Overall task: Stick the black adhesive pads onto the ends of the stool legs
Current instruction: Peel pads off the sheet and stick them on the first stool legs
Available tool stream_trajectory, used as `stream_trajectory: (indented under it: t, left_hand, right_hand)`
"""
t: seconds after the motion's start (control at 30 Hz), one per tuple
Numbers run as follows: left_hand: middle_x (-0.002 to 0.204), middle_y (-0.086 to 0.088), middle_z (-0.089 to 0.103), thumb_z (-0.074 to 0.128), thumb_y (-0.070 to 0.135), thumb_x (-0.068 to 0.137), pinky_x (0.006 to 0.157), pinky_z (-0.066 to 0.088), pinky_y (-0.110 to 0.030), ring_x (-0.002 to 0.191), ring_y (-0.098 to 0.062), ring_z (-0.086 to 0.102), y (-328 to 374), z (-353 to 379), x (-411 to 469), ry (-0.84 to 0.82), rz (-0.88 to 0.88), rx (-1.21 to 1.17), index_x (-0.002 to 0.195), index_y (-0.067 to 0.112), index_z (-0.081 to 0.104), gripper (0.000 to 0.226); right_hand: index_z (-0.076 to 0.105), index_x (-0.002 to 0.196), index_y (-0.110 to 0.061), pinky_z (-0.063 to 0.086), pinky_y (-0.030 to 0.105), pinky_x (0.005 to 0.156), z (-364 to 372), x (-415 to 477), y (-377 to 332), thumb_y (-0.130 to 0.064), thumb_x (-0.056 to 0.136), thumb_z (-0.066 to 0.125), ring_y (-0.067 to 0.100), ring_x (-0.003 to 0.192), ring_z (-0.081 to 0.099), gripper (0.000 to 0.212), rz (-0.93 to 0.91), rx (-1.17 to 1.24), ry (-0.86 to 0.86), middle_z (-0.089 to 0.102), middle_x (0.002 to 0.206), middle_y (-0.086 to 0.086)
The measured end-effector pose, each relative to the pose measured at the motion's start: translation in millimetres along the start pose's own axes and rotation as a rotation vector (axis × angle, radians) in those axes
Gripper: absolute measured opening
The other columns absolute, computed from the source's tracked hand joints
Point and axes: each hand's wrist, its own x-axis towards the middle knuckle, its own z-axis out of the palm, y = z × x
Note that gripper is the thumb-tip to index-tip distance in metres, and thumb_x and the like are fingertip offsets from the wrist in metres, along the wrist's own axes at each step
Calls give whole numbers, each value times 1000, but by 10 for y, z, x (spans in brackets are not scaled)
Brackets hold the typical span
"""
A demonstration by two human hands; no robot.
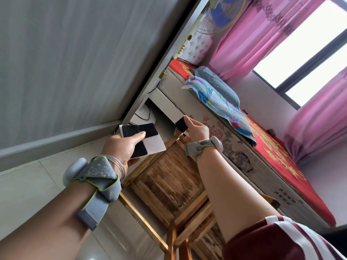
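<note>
An upturned wooden stool [169,182] lies below me with its legs pointing up. My left hand [124,147] holds a white backing sheet [155,144] that carries several black adhesive pads [148,129], thumb pressed across them. My right hand [197,129] pinches a single black pad [181,124] between thumb and fingers, just above the end of the far stool leg [176,135]. That leg end is mostly hidden behind the hand. Whether the pad touches the leg cannot be told.
A grey door [65,62] and its frame fill the left. A bed [253,147] with a red cover and a blue pillow [216,87] runs along the right, under pink curtains [253,34]. A fan [221,14] stands behind. Pale floor tiles [28,194] surround the stool.
</note>
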Motion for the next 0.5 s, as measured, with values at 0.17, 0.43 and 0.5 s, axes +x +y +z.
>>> stream_trajectory:
  t: [0.17, 0.43, 0.5]
  left_hand:
    - [67, -2, 61, 74, 22, 73, 41, 46, -19, 53, -14, 57, -20, -4, 2, -10, -6, 25, 68, 18, 56, 20]
    - [68, -2, 59, 73, 17, 74, 32, 42, -13, 40, -7, 58, -48, 15, -82, -27, 8, 44, 68, 18, 55, 19]
    - [67, -1, 60, 73, 16, 74, 32, 41, -12, 33, -1, 55, -66, 25, -102, -30, 17, 47, 67, 18, 56, 19]
  right_hand:
    - [73, 71, -37, 56, 37, 87, 22, 32, 10, -40, 78, 73, 8, 81, 64, 7, 20, 32, 16, 67, 80, -15]
    - [66, 109, -39, 50, 17, 68, 109, -87, 207, -40, 76, 73, 5, 79, 64, 34, -196, -68, 60, 68, 91, -12]
    - [62, 112, -43, 41, 8, 57, 104, -136, 215, -42, 77, 72, -3, 71, 57, 37, -217, -112, 73, 60, 86, -20]
